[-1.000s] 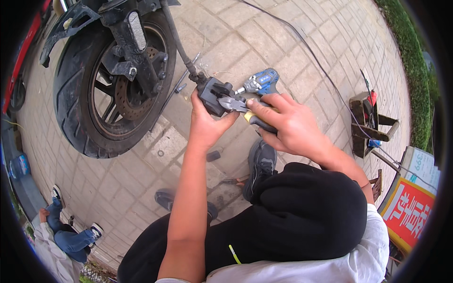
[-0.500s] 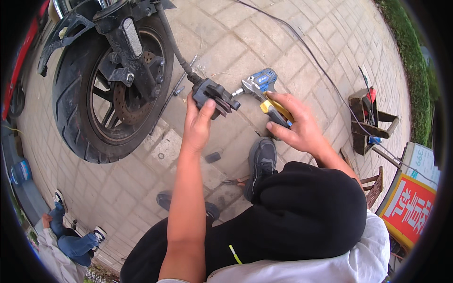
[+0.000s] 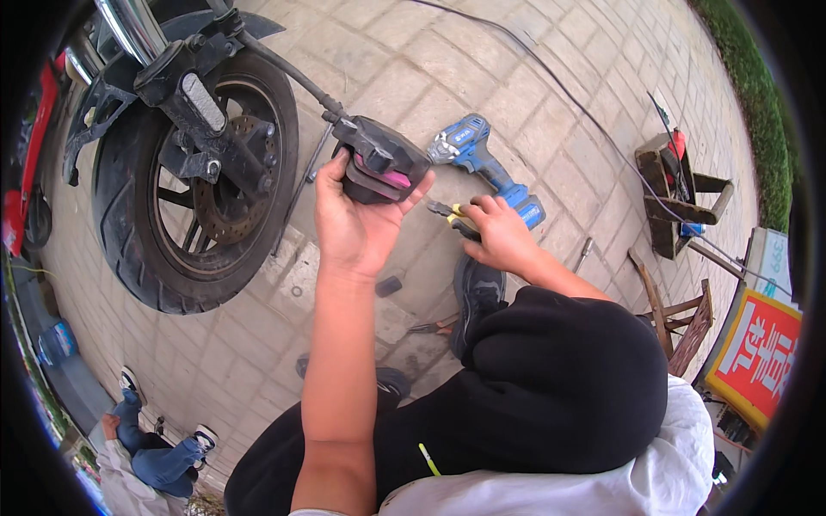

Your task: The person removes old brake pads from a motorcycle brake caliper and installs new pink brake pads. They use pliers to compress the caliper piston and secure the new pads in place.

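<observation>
My left hand point(image 3: 354, 230) grips a black brake caliper point(image 3: 368, 138) from below; a pink strip shows in its slot. A hose point(image 3: 301, 79) runs from the caliper up to the bike's front fork point(image 3: 202, 107). My right hand point(image 3: 497, 236) is closed on pliers point(image 3: 463, 225) with yellow and black handles, their jaws a little right of the caliper. Just beyond, a blue cordless impact driver point(image 3: 473, 150) lies on the pavers. The front wheel point(image 3: 133, 254), with its drilled disc, stands to the left of my hands.
A wooden tool box point(image 3: 650, 163), a wooden stool point(image 3: 688, 340) and a red-yellow sign board point(image 3: 753, 361) are at right. A cable point(image 3: 594, 120) crosses the pavers point(image 3: 559, 103). Another person's legs point(image 3: 168, 464) show at lower left, and a small socket tool point(image 3: 586, 252) lies right of the driver.
The pliers have come away from the caliper and moved down to its right. My left hand has turned the caliper over, palm now facing up. The whole view has shifted slightly.
</observation>
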Tool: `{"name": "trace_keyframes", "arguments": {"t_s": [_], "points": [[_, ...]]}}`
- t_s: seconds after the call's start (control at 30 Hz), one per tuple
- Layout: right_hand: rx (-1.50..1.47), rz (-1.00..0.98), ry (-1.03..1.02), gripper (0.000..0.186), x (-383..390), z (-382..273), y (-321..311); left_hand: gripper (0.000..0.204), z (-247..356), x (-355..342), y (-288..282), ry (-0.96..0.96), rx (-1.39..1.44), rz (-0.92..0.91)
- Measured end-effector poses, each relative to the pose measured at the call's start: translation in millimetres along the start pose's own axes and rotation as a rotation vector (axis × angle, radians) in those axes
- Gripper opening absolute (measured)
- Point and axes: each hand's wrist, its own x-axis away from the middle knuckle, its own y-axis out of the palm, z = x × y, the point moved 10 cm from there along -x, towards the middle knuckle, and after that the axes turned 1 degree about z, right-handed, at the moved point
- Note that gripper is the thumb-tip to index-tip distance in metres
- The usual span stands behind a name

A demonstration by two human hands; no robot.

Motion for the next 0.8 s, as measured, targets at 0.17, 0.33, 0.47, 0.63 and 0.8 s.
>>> {"name": "trace_keyframes", "arguments": {"t_s": [0.17, 0.33, 0.47, 0.63, 0.8], "points": [[-0.35, 0.325, -0.185, 0.028, -36.2, -58.1, -82.9, 0.036, 6.8, 2.3, 11.8, -0.004, 0.08, 0.006], [-0.492, 0.595, -0.416, 0.022, -50.6, -106.6, -152.0, 0.045, 9.0, 3.2, 38.8, -0.013, 0.034, -0.084], [-0.456, 0.682, -0.489, 0.022, -51.0, -116.6, -161.0, 0.043, 10.8, 3.9, 46.4, 0.011, 0.088, -0.073], [-0.378, 0.779, -0.506, 0.024, -42.1, -115.2, -158.4, 0.041, 6.5, 2.4, 50.7, 0.003, 0.099, -0.119], [-0.35, 0.8, -0.46, 0.024, -45.1, -111.8, -148.1, 0.039, 0.6, 2.9, 52.5, 0.045, 0.158, -0.23]]}}
